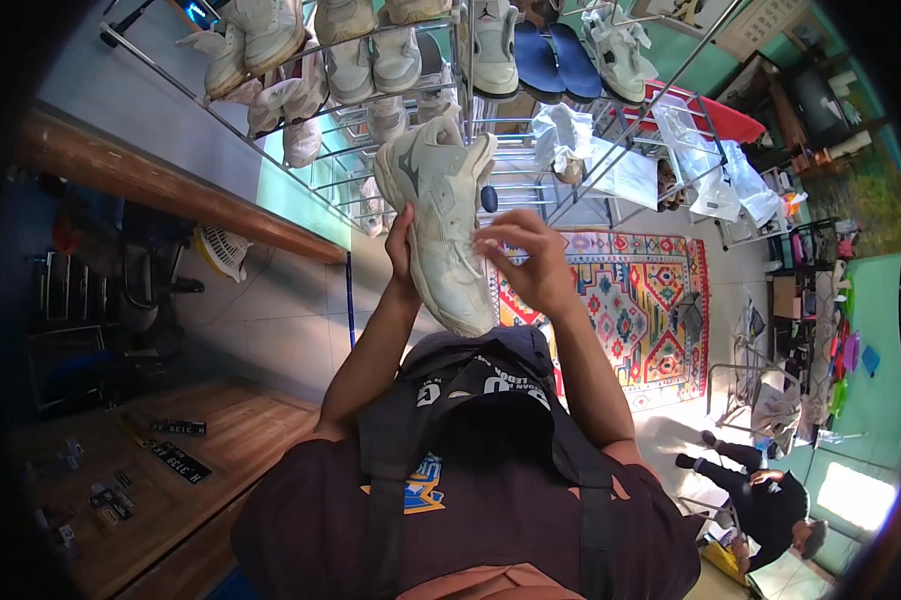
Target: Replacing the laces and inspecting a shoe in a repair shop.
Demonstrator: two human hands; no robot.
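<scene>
A white sneaker (pixel 449 255) with grey side panels is held up in front of me, its toe pointing down toward my body and its opening toward the shoe rack. My left hand (pixel 401 250) grips it from the left side, with the fingers partly hidden behind the shoe. At the sneaker's right side, my right hand (pixel 531 255) is bent, its fingertips drawn together close to the lacing area. What those fingertips pinch, if anything, is too small and blurred to make out.
Ahead stands a metal shoe rack (pixel 316 185) with several white sneakers and blue slides (pixel 559 62). A patterned rug (pixel 631 310) lies at the right. A seated person (pixel 771 490) is at the lower right. A wooden door (pixel 221 440) is at the lower left.
</scene>
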